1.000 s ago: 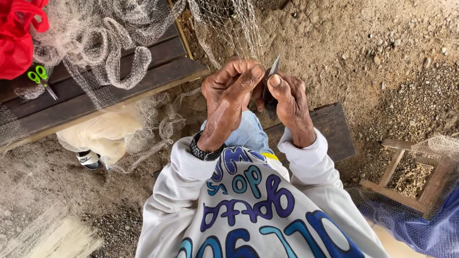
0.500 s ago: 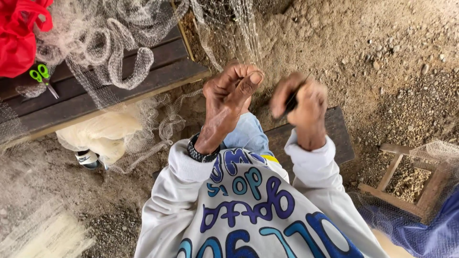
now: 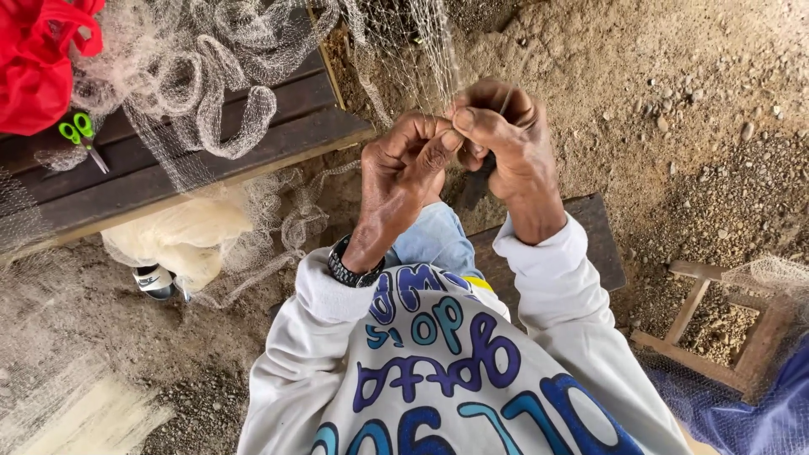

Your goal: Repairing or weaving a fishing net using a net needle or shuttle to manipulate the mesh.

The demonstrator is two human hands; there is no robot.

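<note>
Head view showed both hands raised together at the upper centre of the frame, over sandy ground. The left hand (image 3: 404, 164) had its fingers curled shut, pinching strands of the fine fishing net (image 3: 404, 50) that hung down from the top edge. The right hand (image 3: 506, 139) touched the left, its fingers closed around a thin dark netting tool (image 3: 505, 101) whose tip poked up between them. A black wristwatch (image 3: 352, 268) sat on the left wrist. At the upper left, more bunched net lay across a dark wooden worktop (image 3: 168, 168), beside green-handled scissors (image 3: 80, 135) and a red bag (image 3: 38, 63). A small wooden frame (image 3: 716, 329) lay at the lower right.
</note>
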